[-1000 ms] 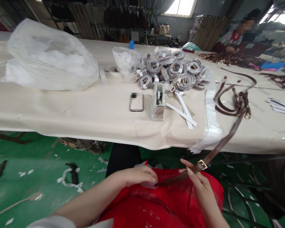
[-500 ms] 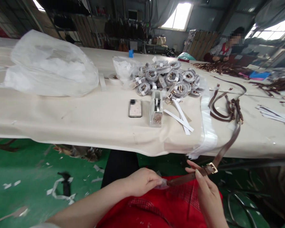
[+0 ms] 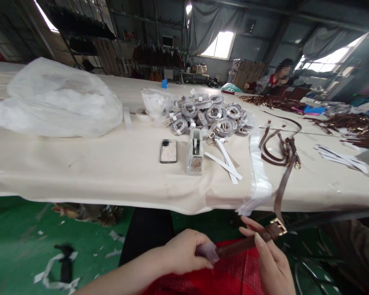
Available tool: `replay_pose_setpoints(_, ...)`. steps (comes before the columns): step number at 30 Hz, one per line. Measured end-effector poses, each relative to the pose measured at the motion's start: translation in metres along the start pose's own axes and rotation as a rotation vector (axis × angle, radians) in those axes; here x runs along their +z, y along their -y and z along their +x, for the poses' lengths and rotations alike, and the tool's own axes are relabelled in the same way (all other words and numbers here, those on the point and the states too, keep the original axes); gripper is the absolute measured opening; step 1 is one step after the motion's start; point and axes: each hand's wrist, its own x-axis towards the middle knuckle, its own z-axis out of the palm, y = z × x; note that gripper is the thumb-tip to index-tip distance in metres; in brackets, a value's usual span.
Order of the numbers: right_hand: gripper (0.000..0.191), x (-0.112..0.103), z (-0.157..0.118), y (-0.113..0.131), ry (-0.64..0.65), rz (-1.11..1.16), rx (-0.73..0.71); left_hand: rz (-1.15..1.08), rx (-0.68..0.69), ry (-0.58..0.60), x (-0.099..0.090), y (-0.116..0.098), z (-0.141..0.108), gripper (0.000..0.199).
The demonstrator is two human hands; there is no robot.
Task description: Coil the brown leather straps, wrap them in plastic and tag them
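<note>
My left hand point(image 3: 187, 250) is closed around a crumpled clear plastic sleeve point(image 3: 209, 250) in front of my red clothing. One end of a brown leather strap point(image 3: 238, 247) meets the sleeve's mouth; whether it sits inside is hard to make out. My right hand point(image 3: 273, 260) pinches the strap between thumb and fingers, just left of its gold buckle point(image 3: 278, 226). From the buckle the strap climbs over the table edge to a loose bundle of brown straps point(image 3: 287, 149). A long band of flat clear plastic sleeves point(image 3: 260, 180) hangs over the edge nearby.
Across the cream-covered table point(image 3: 89, 172) are a tape dispenser point(image 3: 196, 153), a phone point(image 3: 168, 151), white paper strips point(image 3: 224, 164), a heap of wrapped, coiled straps point(image 3: 209, 112) and a big plastic bag point(image 3: 61, 102). A co-worker point(image 3: 273, 82) is at the far right.
The view has tilted up and shifted a little right. My left hand has wrapped further round the plastic sleeve, which shows larger now. My right hand keeps its pinch on the strap.
</note>
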Motion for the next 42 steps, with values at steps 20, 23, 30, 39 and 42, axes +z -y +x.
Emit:
replay_pose_setpoints(20, 0.036, 0.024, -0.001, 0.002, 0.242, -0.154, -0.065, -0.062, -0.13, -0.049, 0.011, -0.002, 0.007, 0.038)
replay_pose_setpoints(23, 0.035, 0.017, 0.001, 0.0, 0.182, -0.174, -0.094, -0.173, -0.026, 0.015, 0.01, -0.005, 0.005, 0.043)
replay_pose_setpoints(30, 0.031, 0.028, -0.009, 0.001, 0.186, -0.185, -0.136, 0.001, 0.213, -0.051, 0.007, -0.022, 0.003, 0.063)
replay_pose_setpoints(39, 0.038, 0.031, -0.006, -0.017, 0.124, 0.042, -0.003, 0.513, 0.197, -0.22, 0.013, -0.024, -0.004, 0.066)
replay_pose_setpoints(42, 0.038, 0.019, 0.01, -0.025, -0.085, 0.198, 0.099, 0.606, 0.186, -0.212, 0.016, -0.02, -0.004, 0.063)
